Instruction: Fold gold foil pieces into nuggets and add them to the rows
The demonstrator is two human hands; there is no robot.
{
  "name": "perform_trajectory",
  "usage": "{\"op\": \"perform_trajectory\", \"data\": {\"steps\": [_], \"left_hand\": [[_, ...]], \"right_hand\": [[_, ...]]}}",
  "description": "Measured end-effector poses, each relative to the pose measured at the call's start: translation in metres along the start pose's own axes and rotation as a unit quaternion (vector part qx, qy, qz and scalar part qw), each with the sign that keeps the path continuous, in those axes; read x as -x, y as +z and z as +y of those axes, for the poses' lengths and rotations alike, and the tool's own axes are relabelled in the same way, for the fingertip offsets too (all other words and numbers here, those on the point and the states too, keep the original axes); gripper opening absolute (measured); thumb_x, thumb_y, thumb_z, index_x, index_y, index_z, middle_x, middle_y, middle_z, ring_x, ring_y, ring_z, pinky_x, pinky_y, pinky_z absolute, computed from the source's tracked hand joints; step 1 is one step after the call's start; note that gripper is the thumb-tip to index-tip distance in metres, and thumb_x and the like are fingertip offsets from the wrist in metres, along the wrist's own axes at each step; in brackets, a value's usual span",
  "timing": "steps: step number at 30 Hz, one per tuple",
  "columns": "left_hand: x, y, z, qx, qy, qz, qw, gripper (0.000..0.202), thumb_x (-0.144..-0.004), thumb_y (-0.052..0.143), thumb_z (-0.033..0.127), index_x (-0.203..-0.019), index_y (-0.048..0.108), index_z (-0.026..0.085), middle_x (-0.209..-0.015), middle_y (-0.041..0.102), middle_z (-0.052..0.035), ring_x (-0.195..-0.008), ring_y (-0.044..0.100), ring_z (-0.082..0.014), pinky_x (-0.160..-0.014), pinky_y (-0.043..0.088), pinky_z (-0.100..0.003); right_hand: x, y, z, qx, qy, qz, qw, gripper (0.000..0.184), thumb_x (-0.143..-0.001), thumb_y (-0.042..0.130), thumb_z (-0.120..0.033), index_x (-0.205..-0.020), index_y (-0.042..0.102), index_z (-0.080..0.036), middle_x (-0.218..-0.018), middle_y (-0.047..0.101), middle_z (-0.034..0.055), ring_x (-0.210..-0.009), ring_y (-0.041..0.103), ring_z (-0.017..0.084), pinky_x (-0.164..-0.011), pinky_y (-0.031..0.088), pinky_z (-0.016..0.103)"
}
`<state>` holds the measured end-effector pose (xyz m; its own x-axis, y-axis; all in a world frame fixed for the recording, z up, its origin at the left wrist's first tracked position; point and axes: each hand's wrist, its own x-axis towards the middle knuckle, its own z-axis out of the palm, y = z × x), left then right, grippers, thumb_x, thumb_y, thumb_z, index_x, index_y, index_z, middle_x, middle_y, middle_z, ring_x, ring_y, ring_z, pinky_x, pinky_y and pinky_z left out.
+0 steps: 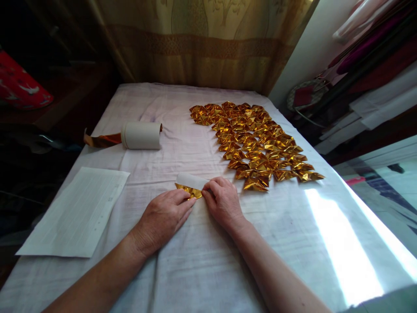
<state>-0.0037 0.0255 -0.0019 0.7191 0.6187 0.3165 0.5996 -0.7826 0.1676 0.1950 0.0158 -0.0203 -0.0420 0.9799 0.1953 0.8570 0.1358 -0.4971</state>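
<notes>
A small sheet of gold foil paper (pixel 190 190), partly folded, lies on the cloth-covered table in front of me, with a white strip (pixel 192 180) showing along its far side. My left hand (pixel 167 211) is closed at the sheet's near edge, fingertips pressed on the gold part. At the right end, my right hand (pixel 224 201) pinches the corner between thumb and fingers. Beyond it, to the right, several folded gold foil pieces (pixel 257 143) sit in close rows. Part of the sheet is hidden under my fingers.
A white cardboard tube (pixel 141 135) with a gold-brown strip (pixel 103 140) trailing from it lies at the back left. Nearer, a printed paper sheet (pixel 76 213) rests on the white cloth (pixel 202 269). A patterned curtain (pixel 202 48) hangs behind; clothes hang at the right.
</notes>
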Motion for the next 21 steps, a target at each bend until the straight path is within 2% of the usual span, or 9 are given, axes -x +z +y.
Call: {"op": "perform_trajectory", "data": {"steps": [7,10,15,21], "left_hand": [[-0.001,-0.002,-0.002,-0.02,0.017,-0.002,1.0,0.024,-0.097,0.048,0.026,-0.103,0.071,0.021,-0.1,0.071,-0.0051,-0.087,0.064,-0.0193,-0.08,0.053,-0.035],[-0.002,-0.003,0.0,-0.025,0.014,-0.009,1.0,0.022,-0.095,0.051,0.026,-0.103,0.071,0.02,-0.099,0.07,-0.0049,-0.087,0.064,-0.0202,-0.081,0.053,-0.036],[-0.003,-0.004,-0.003,-0.008,0.017,-0.031,0.999,0.021,-0.094,0.053,0.026,-0.104,0.071,0.021,-0.098,0.07,-0.0048,-0.091,0.063,-0.0205,-0.085,0.052,-0.036],[-0.001,-0.007,-0.012,0.031,0.028,-0.057,0.998,0.024,-0.095,0.052,0.029,-0.107,0.071,0.022,-0.104,0.07,-0.0052,-0.093,0.063,-0.0203,-0.084,0.052,-0.035]], "right_hand": [[0.0,0.003,0.005,0.002,-0.019,0.023,1.0,0.011,-0.089,0.059,-0.017,-0.086,0.068,-0.023,-0.09,0.067,0.0032,-0.088,0.059,0.02,-0.074,0.036,0.032],[0.001,0.003,0.003,0.001,-0.031,0.034,0.999,0.01,-0.091,0.058,-0.023,-0.087,0.067,-0.023,-0.092,0.067,0.0041,-0.089,0.058,0.02,-0.078,0.038,0.033],[0.003,0.004,-0.004,0.022,-0.03,0.026,0.999,0.014,-0.086,0.068,-0.035,-0.091,0.067,-0.022,-0.096,0.067,0.0057,-0.093,0.057,0.023,-0.083,0.038,0.035],[0.001,0.005,-0.003,0.021,-0.027,0.019,0.999,0.004,-0.09,0.064,-0.024,-0.09,0.068,-0.024,-0.092,0.067,0.0036,-0.091,0.057,0.02,-0.078,0.036,0.032]]}}
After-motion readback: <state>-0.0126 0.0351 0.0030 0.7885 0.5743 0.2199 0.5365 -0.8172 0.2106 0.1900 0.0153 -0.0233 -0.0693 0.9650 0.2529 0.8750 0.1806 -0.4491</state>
